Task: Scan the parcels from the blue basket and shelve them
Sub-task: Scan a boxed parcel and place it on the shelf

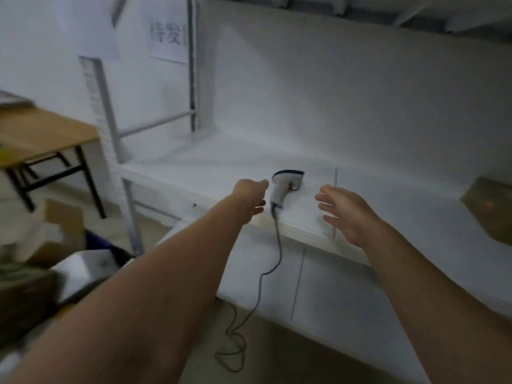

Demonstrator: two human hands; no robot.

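At the far left a wooden counter (41,134) on black legs stands against the wall. Below it, blurred, cardboard parcels (55,234) are heaped beside the dark rim of the blue basket (97,241), with a white parcel (83,268) lying nearest the arm. A grey shelf upright (109,112) rises behind them, and a paper sign (169,37) with printed characters hangs on the wall above. The left hand (250,198) reaches over the front edge of the white shelf (207,173), thumb and fingers parted and holding nothing, just beside the handle of the scanner (286,184); whether it touches the handle is unclear. The scanner lies on the shelf with its head toward the back, and its cable (277,245) drops over the edge and loops down to the floor. The right hand (343,209) hovers to the scanner's right, fingers spread wide and empty. At the far right a brown parcel (490,209) sits on the shelf.
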